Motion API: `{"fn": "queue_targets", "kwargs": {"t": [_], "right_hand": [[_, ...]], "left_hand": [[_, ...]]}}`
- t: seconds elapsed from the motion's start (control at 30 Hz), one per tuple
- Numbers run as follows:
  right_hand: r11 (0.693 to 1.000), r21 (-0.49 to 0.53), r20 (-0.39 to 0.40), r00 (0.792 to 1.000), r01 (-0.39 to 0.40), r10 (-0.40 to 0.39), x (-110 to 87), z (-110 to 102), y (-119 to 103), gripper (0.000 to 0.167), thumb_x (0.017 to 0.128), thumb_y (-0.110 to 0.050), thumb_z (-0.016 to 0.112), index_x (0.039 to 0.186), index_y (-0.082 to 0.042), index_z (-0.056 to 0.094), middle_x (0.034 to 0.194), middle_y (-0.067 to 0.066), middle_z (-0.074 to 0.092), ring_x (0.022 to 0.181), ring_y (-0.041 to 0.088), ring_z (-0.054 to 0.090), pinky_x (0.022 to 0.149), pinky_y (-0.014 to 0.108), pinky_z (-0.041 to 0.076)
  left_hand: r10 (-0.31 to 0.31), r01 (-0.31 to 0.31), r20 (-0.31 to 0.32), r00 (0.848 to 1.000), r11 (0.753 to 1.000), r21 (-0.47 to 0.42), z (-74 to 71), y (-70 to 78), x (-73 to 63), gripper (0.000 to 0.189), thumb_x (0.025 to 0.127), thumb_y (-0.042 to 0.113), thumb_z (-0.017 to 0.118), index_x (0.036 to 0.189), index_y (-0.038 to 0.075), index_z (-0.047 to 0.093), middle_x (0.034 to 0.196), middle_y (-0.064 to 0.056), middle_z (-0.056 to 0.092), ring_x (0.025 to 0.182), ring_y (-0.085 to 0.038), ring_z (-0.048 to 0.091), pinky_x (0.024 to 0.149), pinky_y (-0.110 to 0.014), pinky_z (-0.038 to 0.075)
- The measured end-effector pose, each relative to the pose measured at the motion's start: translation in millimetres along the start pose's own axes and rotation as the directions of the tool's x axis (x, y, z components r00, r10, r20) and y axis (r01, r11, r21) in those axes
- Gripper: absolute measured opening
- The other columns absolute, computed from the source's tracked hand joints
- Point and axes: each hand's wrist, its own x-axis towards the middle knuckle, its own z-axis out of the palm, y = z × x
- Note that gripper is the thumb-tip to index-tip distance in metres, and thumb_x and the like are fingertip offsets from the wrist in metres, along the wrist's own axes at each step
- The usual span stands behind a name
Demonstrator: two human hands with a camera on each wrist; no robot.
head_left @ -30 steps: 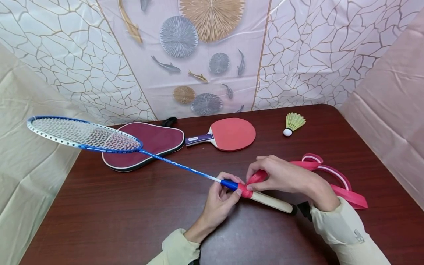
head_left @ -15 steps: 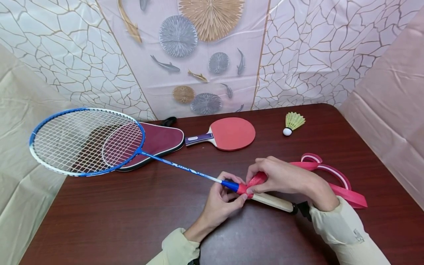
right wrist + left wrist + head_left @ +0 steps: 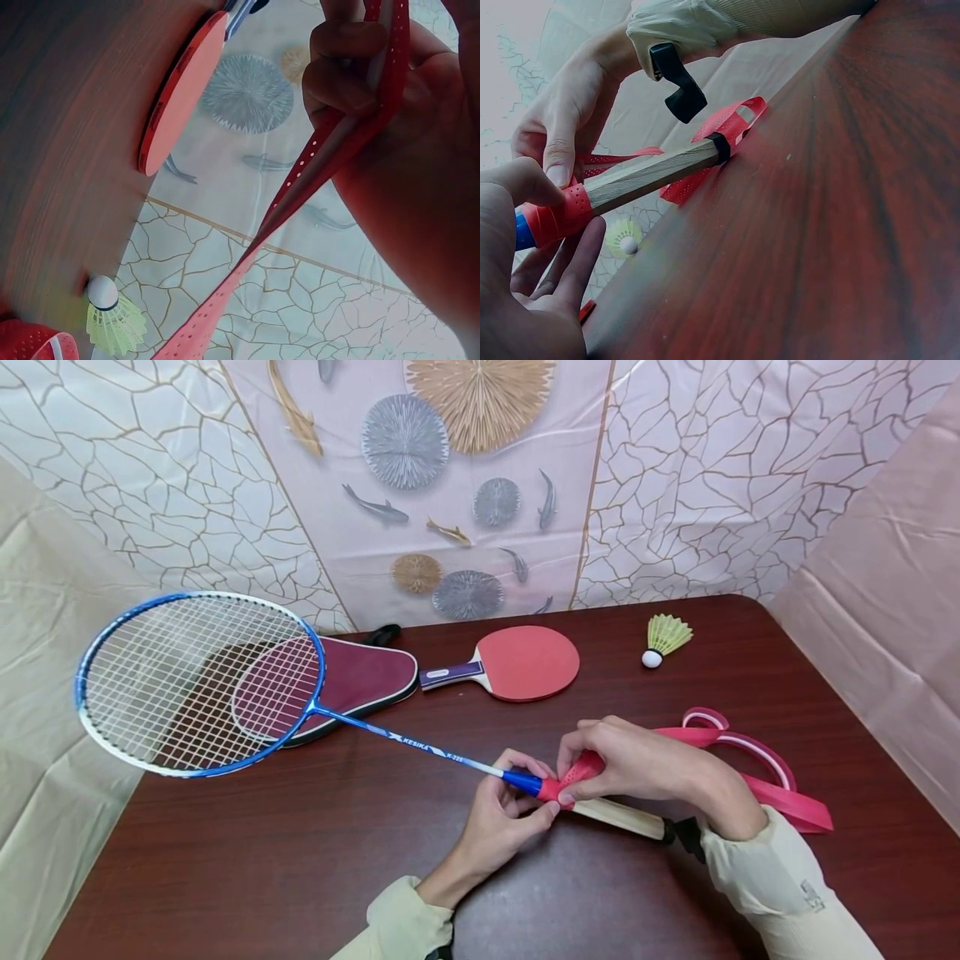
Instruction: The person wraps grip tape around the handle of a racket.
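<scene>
A blue and white badminton racket [image 3: 408, 742] is held above the table, its head off to the left. My left hand [image 3: 487, 827] grips it by thumb and fingers where its blue cone meets the red wrap. Beyond that wrap the handle [image 3: 656, 176] is bare pale wood with a black end cap. Red perforated grip tape [image 3: 322, 154] winds round the handle's top. My right hand [image 3: 637, 762] pinches this tape against the handle with thumb and fingers. The tape's loose length [image 3: 787, 806] trails across to the table at right, showing a white strip.
Behind the racket head lies a maroon paddle case [image 3: 367, 672]. A red table tennis paddle [image 3: 527, 664] rests to its right, and a yellow shuttlecock [image 3: 666, 639] stands farther right. The dark wooden table [image 3: 262, 860] ends at a patterned cloth backdrop.
The racket has rolled about its shaft, so its head turned from nearly edge-on to facing the camera. My left thumb has shifted slightly right along the wrap. My right hand stays nearly in place.
</scene>
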Motion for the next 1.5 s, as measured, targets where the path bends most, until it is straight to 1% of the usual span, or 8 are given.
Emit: {"fn": "queue_targets", "kwargs": {"t": [0.23,0.47,0.67,0.8,1.0,1.23,1.37,1.5], "right_hand": [[0.999,-0.037,0.008,1.0,-0.029,0.03,-1.7,-4.6,-3.5,0.022,0.078,-0.046,0.081,0.083,-0.033,0.064,0.081,-0.014,0.057,0.072,0.006,0.053,0.062,0.023,0.047],[0.997,-0.079,-0.04,0.999,-0.004,0.001,-3.3,-8.1,-2.4,0.017,0.082,-0.036,0.08,0.086,-0.032,0.064,0.079,-0.016,0.054,0.074,0.006,0.05,0.062,0.023,0.045],[0.994,-0.105,-0.053,0.999,-0.007,0.001,-3.2,-5.8,-1.8,0.016,0.083,-0.034,0.08,0.086,-0.031,0.064,0.079,-0.016,0.052,0.073,0.005,0.049,0.062,0.024,0.044],[0.995,-0.1,-0.061,0.998,-0.004,-0.002,-2.7,-4.1,-2.2,0.015,0.084,-0.035,0.079,0.085,-0.031,0.065,0.078,-0.016,0.052,0.073,0.005,0.048,0.062,0.024,0.044],[0.997,-0.067,-0.04,0.999,-0.022,0.019,-1.5,-2.8,-2.5,0.014,0.084,-0.038,0.078,0.086,-0.031,0.066,0.079,-0.016,0.054,0.075,0.006,0.049,0.064,0.025,0.044],[0.997,-0.062,-0.017,0.999,-0.049,0.048,-1.7,-2.4,-2.5,0.013,0.083,-0.037,0.078,0.086,-0.031,0.068,0.081,-0.015,0.055,0.074,0.006,0.05,0.064,0.026,0.044],[0.997,-0.053,-0.006,0.999,-0.053,0.053,-2.0,-1.2,-2.9,0.011,0.084,-0.034,0.079,0.086,-0.03,0.069,0.079,-0.016,0.055,0.073,0.007,0.051,0.063,0.025,0.045],[0.998,-0.039,0.0,0.998,-0.057,0.057,-1.8,0.0,-3.6,0.011,0.084,-0.032,0.079,0.084,-0.029,0.068,0.077,-0.016,0.055,0.072,0.009,0.052,0.063,0.025,0.045]], "left_hand": [[0.009,-0.009,0.008,1.0,1.0,0.004,-1.0,-1.6,-1.4,0.039,0.082,-0.014,0.068,0.114,-0.005,0.048,0.114,-0.026,0.056,0.099,-0.029,0.062,0.084,-0.042,0.055],[0.028,-0.028,0.004,1.0,1.0,0.011,-1.0,-3.5,0.0,0.038,0.081,-0.015,0.067,0.113,-0.005,0.048,0.112,-0.027,0.056,0.097,-0.028,0.062,0.081,-0.037,0.056],[0.025,-0.025,-0.007,1.0,1.0,0.003,0.9,-0.7,-0.2,0.037,0.082,-0.013,0.067,0.112,-0.005,0.047,0.111,-0.025,0.061,0.097,-0.026,0.064,0.082,-0.036,0.056],[0.02,-0.02,-0.006,1.0,1.0,-0.014,1.3,0.7,-0.5,0.036,0.083,-0.012,0.067,0.111,-0.005,0.047,0.11,-0.025,0.062,0.097,-0.025,0.065,0.083,-0.036,0.056],[0.002,-0.001,0.005,1.0,0.998,-0.059,0.2,1.3,-1.4,0.035,0.083,-0.013,0.066,0.111,-0.007,0.045,0.111,-0.027,0.062,0.095,-0.027,0.066,0.081,-0.043,0.056],[0.015,-0.015,-0.009,1.0,1.0,0.024,-1.1,2.5,-1.0,0.034,0.083,-0.01,0.068,0.111,-0.006,0.049,0.112,-0.024,0.064,0.104,-0.03,0.063,0.09,-0.032,0.051],[0.015,-0.014,-0.008,1.0,1.0,0.027,-0.9,2.8,-1.0,0.035,0.082,-0.011,0.067,0.112,-0.007,0.049,0.114,-0.024,0.064,0.107,-0.033,0.062,0.094,-0.033,0.049],[0.005,-0.005,-0.015,1.0,1.0,0.018,-0.4,3.0,-1.1,0.038,0.081,-0.012,0.067,0.113,-0.007,0.048,0.114,-0.024,0.063,0.107,-0.032,0.061,0.094,-0.032,0.049]]}}
